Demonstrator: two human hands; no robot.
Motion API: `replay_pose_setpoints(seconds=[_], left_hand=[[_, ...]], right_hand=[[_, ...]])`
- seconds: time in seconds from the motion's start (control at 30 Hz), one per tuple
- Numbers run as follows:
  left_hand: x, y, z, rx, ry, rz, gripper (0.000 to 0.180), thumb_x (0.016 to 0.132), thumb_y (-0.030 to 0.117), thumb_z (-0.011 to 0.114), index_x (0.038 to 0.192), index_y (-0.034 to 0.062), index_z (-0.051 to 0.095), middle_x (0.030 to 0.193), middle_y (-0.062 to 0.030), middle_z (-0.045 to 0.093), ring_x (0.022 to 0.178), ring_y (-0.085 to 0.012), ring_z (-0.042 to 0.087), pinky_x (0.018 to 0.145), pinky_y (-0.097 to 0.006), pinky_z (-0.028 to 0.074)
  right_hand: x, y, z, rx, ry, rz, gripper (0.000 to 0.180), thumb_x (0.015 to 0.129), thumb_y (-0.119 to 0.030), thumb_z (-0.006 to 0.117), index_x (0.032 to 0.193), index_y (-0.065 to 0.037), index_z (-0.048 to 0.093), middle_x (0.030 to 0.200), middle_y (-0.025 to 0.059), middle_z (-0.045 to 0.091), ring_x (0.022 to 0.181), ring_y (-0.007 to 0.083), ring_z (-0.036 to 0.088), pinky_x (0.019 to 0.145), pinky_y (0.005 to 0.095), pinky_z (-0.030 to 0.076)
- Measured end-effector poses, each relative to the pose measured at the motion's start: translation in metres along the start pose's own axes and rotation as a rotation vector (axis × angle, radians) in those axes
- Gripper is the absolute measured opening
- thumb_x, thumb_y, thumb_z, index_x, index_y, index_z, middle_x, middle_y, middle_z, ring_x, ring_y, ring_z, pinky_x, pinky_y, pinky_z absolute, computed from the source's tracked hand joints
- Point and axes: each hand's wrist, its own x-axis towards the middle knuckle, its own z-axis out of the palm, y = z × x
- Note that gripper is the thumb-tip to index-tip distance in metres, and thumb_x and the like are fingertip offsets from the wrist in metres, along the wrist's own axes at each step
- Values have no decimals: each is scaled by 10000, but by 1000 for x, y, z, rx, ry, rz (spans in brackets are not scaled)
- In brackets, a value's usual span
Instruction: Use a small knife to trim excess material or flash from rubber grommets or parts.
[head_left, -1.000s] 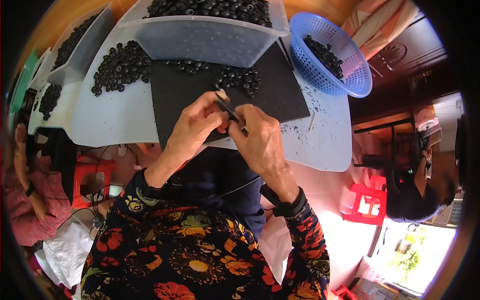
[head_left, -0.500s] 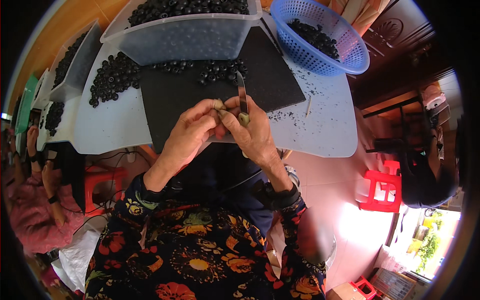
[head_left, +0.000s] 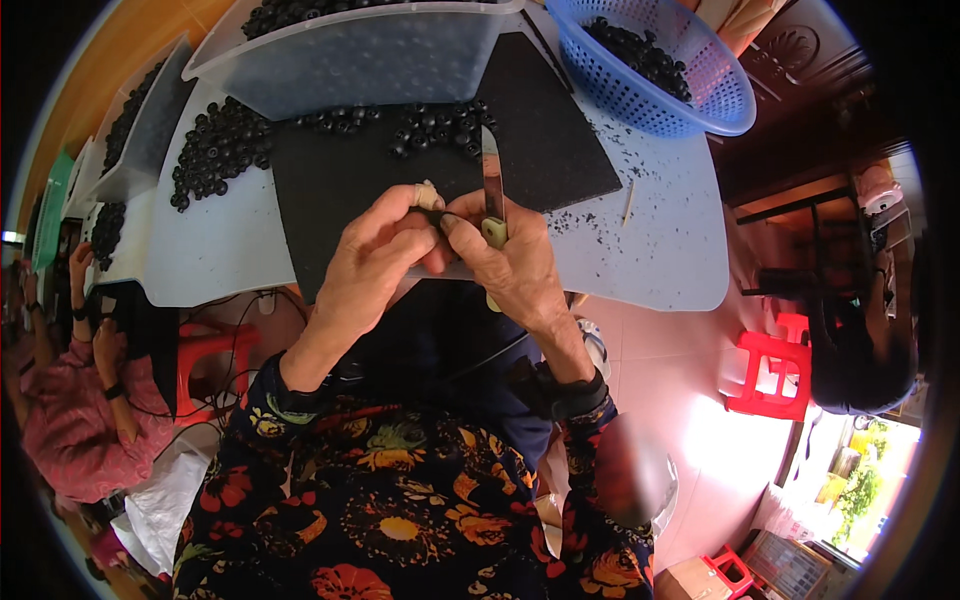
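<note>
My right hand [head_left: 515, 255] is closed around a small knife [head_left: 492, 190] with a pale yellowish handle. Its blade points up and away from me. My left hand [head_left: 380, 245] is closed, its fingertips pinching a small black piece [head_left: 434, 214] that the fingers mostly hide. A pale covering [head_left: 427, 194] wraps one left fingertip. The thumb of my right hand meets the left fingertips at the piece. Both hands are above the near part of a black mat [head_left: 330, 215]. Beyond them on the mat lies a cluster of small round black parts [head_left: 440, 130], some showing holes.
A clear plastic bin [head_left: 370, 65] full of black parts stands at the back. A blue basket [head_left: 660, 85] at the back right holds dark pieces. Loose parts [head_left: 220, 150] and black scraps [head_left: 610, 240] lie on the white table [head_left: 670, 270]. Another person [head_left: 90, 410] sits at the left.
My right hand and the knife have shifted slightly right, and the hands are a little further apart. The dark piece between the fingertips shows more. The view has shifted slightly.
</note>
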Motion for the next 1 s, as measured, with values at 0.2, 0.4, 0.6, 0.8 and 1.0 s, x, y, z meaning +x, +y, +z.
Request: replay_pose_setpoints(seconds=[0.2,0.4,0.6,0.8,1.0], left_hand=[[0,-2,-1,336,11,99,275,877,16,548,1149,-1,512,803,-2,530,714,-48,495,641,-193,437],[3,-4,-3,282,21,153,268,872,9,574,1135,-5,520,853,-1,524,753,-41,480,659,-194,435],[2,-11,-7,87,23,114,252,864,13,590,1112,-18,555,867,16,527,755,-32,467,658,-185,424],[-2,-12,-6,96,-30,142,258,856,1,594,1112,-20,573,854,23,530,725,-19,445,614,-175,396],[-8,-13,-9,-75,-114,104,249,883,27,564,1130,-1,577,923,3,551,830,-47,517,765,-181,492]], right_hand=[[-2,2,-2,83,-23,-19,155,896,-134,606,911,19,623,684,-7,584,600,51,484,544,217,413],[-2,6,2,260,28,66,156,923,-115,568,950,12,656,700,-25,586,583,23,441,521,189,373],[-3,-2,3,276,46,110,166,941,-138,550,913,5,630,685,-20,576,524,4,406,459,179,337],[-16,0,5,469,-34,142,185,943,-184,562,856,-22,570,632,-45,492,480,2,377,403,173,292],[-27,-2,14,462,78,148,196,950,-207,554,878,-25,551,645,-39,496,487,8,388,415,180,313]])
